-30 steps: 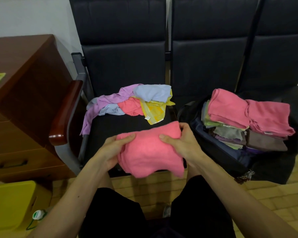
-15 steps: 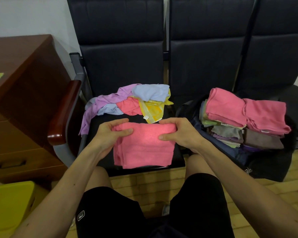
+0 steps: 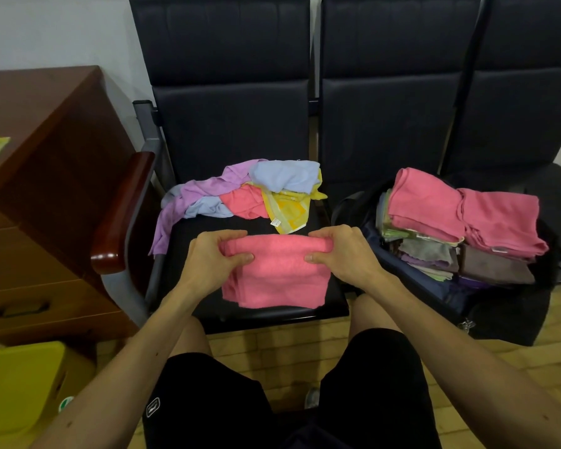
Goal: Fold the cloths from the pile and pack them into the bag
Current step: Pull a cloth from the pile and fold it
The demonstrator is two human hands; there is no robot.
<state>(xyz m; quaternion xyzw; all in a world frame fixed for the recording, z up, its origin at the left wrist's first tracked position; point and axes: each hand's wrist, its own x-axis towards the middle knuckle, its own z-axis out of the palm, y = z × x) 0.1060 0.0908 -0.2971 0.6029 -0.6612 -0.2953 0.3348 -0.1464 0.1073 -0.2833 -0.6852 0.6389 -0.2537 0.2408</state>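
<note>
- holding the pink cloth [image 3: 276,273] on the front part of the black chair seat [image 3: 204,306], the left hand [image 3: 212,257] and the right hand [image 3: 340,252] each pinch one end of its far edge, thumb on top and fingers curled behind;
- a second ago the cloth was in the air over the knees, hanging loose between the hands; now it lies flat on the seat, and the far edge makes a thick roll between the two grips;
- to my judgement this means one fold is finishing: the far edge is ready to go over toward the near edge, so the cloth becomes a smaller packet;
- the pile [image 3: 240,196] of unfolded cloths, lilac, light blue, coral and yellow, lies just behind on the same seat, apart from the pink one; several cloths are left to fold;
- the bag [image 3: 506,319] stands open on the next seat at the right, already with folded cloths [image 3: 460,215] stacked above its rim; this cloth should go there after the fold, and space looks little.
</note>
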